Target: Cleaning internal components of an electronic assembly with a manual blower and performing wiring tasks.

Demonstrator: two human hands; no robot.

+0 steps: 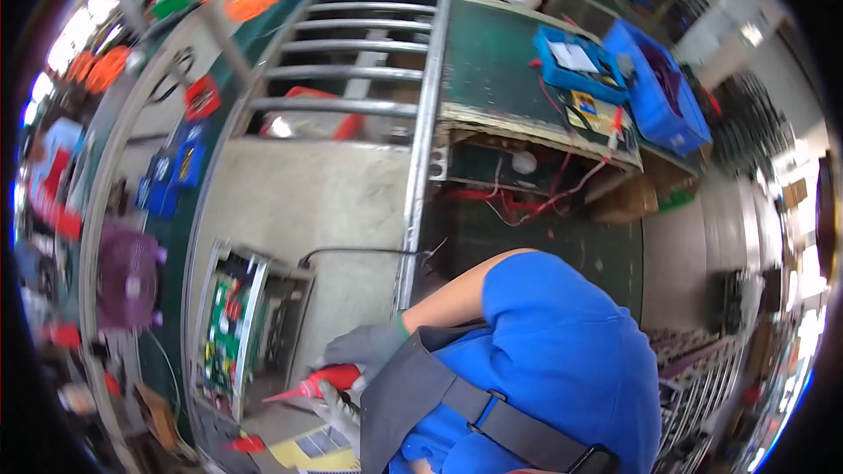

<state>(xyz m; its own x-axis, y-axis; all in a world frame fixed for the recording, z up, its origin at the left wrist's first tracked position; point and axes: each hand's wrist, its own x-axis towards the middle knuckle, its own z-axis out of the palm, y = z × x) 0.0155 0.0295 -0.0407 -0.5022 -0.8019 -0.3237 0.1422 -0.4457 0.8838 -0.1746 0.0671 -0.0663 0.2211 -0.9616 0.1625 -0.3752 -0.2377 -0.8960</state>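
A red squeeze bottle (pixel 336 377) with a long tapered nozzle points left toward an open metal chassis. My right hand (pixel 367 348), in a grey glove, curls over the bottle from above. Below it, my left hand (pixel 341 412), also gloved, has its fingers closed against the bottle's underside; the dark apron hides part of this hand. The chassis (pixel 248 333) stands on the bench with green circuit boards and several small parts inside its silver frame. Its lower end lies close to the nozzle tip.
Metal rollers (pixel 351 73) run away beyond the pale bench board (pixel 299 184). A black cable (pixel 360 251) crosses to the bench's metal rail. Blue bins (pixel 654 88) stand on a green table at the right. A purple fan (pixel 130 276) is at the left. Yellow paper (pixel 303 449) lies below the chassis.
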